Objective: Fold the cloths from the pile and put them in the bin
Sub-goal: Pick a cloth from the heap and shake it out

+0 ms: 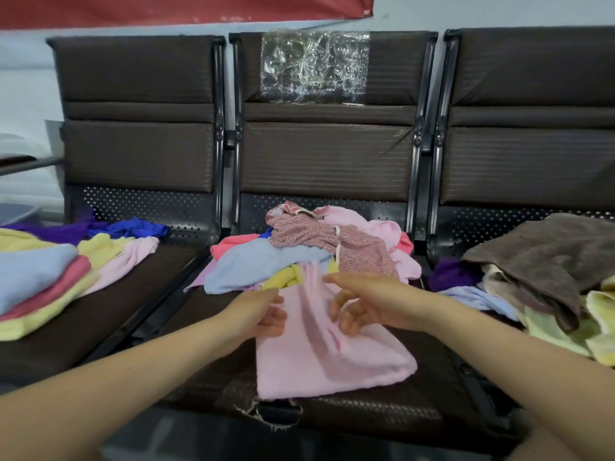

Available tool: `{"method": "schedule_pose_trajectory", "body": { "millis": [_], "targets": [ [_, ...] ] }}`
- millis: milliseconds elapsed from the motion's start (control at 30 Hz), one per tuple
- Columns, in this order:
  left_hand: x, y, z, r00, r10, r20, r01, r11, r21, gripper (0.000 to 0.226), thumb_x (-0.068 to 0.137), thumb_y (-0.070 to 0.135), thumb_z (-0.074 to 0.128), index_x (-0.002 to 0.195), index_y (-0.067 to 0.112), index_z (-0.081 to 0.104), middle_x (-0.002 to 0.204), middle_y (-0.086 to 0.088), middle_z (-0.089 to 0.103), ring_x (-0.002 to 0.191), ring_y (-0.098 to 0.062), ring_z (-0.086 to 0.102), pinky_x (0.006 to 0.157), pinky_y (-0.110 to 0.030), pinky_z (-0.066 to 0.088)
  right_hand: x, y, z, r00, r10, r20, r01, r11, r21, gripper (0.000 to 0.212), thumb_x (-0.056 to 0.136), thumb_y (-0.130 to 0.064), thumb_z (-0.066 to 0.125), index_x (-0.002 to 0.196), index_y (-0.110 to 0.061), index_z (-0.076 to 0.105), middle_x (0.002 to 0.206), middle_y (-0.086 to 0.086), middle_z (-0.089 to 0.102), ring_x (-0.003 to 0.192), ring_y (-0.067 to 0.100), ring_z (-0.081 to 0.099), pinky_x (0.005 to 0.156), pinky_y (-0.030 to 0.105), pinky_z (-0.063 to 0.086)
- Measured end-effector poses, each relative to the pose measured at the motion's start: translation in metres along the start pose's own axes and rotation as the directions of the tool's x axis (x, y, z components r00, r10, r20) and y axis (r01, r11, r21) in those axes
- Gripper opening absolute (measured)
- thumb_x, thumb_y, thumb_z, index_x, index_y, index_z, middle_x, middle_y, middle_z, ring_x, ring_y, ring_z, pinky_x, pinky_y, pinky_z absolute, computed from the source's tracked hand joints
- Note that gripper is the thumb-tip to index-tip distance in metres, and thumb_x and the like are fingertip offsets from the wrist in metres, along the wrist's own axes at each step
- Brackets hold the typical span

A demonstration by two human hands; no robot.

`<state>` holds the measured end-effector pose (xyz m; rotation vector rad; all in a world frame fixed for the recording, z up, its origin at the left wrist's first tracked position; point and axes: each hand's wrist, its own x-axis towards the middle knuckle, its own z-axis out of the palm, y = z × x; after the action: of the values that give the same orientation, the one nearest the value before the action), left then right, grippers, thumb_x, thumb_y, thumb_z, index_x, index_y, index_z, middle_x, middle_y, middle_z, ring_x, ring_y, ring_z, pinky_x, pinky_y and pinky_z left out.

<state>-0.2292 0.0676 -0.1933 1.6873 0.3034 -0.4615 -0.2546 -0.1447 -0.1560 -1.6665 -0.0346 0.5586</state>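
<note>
One pink terry cloth [332, 357] lay on the bench's middle seat [206, 390], near its front edge, just ahead of the pile [299, 254]. My left hand [263, 314] pinched its left edge; my right hand [362, 304] hovered with fingers loosely curled, holding nothing I could see. I judged it light, limp and grippy, best taken by its corners.

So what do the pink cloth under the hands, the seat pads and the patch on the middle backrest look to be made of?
Pink cloth: soft terry or microfibre by its matte, fuzzy nap; which one is unclear. Seat pads: dark brown leatherette, probably, with an embossed grid and a torn front edge showing pale backing. Patch: clear glossy plastic film or tape, crinkled and catching glare.
</note>
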Motion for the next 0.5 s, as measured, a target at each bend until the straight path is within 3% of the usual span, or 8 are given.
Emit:
{"method": "schedule_pose_trajectory", "body": {
  "millis": [67, 233, 300, 367, 500],
  "targets": [
    [0.002, 0.001, 0.016, 0.995, -0.02, 0.096, 0.02, 1.0, 0.008, 0.027, 0.098, 0.032, 0.047, 0.099, 0.007, 0.057, 0.089, -0.013, 0.064, 0.076, -0.022, 0.062, 0.064, -0.028, 0.054, 0.007, -0.004, 0.006, 0.997, 0.023, 0.075, -0.019, 0.998, -0.054, 0.031, 0.1, -0.03, 0.046, 0.124, -0.01, 0.054, 0.088, 0.013, 0.062, 0.069, 0.022, 0.062, 0.062, 0.027, 0.054],
    [0.014, 0.0, 0.045, 0.992, 0.034, 0.124, -0.028, 0.998, -0.054, 0.031, 0.082, 0.031, 0.072, 0.107, 0.014, 0.065, 0.099, -0.007, 0.072, 0.089, -0.022, 0.068, 0.073, -0.03, 0.055, 0.018, -0.002, -0.02, 0.968, -0.021, -0.248, -0.015, 0.99, -0.139, 0.023, 0.096, -0.017, 0.05, 0.105, -0.004, 0.066, 0.068, 0.006, 0.063, 0.056, 0.017, 0.058, 0.056, 0.026, 0.049],
    [0.018, -0.004, 0.053, 0.985, 0.098, 0.142, -0.094, 0.995, -0.035, 0.055, 0.061, 0.03, 0.079, 0.112, 0.014, 0.066, 0.102, -0.01, 0.072, 0.093, -0.027, 0.069, 0.084, -0.042, 0.056, 0.016, 0.003, -0.037, 0.948, -0.005, -0.318, -0.07, 0.972, -0.224, 0.02, 0.095, -0.015, 0.05, 0.099, -0.004, 0.066, 0.064, 0.004, 0.06, 0.053, 0.014, 0.055, 0.055, 0.025, 0.047],
    [0.026, -0.006, 0.059, 0.985, 0.158, 0.074, -0.158, 0.987, 0.0, 0.07, 0.052, 0.034, 0.068, 0.119, 0.014, 0.06, 0.106, -0.012, 0.069, 0.097, -0.03, 0.066, 0.088, -0.044, 0.054, 0.011, 0.006, -0.048, 0.955, 0.089, -0.284, -0.16, 0.958, -0.238, 0.019, 0.098, -0.015, 0.046, 0.091, -0.006, 0.061, 0.059, 0.001, 0.057, 0.05, 0.01, 0.052, 0.05, 0.02, 0.044],
    [0.014, 0.017, 0.056, 0.963, 0.254, -0.096, -0.255, 0.967, 0.001, 0.037, 0.087, 0.011, 0.044, 0.124, 0.013, 0.051, 0.114, -0.01, 0.061, 0.102, -0.028, 0.058, 0.08, -0.031, 0.045, 0.009, 0.015, -0.05, 0.95, 0.158, -0.27, -0.262, 0.874, -0.409, 0.028, 0.097, -0.033, 0.049, 0.101, -0.008, 0.061, 0.076, 0.003, 0.06, 0.064, 0.014, 0.06, 0.057, 0.022, 0.051]
  ]
}}
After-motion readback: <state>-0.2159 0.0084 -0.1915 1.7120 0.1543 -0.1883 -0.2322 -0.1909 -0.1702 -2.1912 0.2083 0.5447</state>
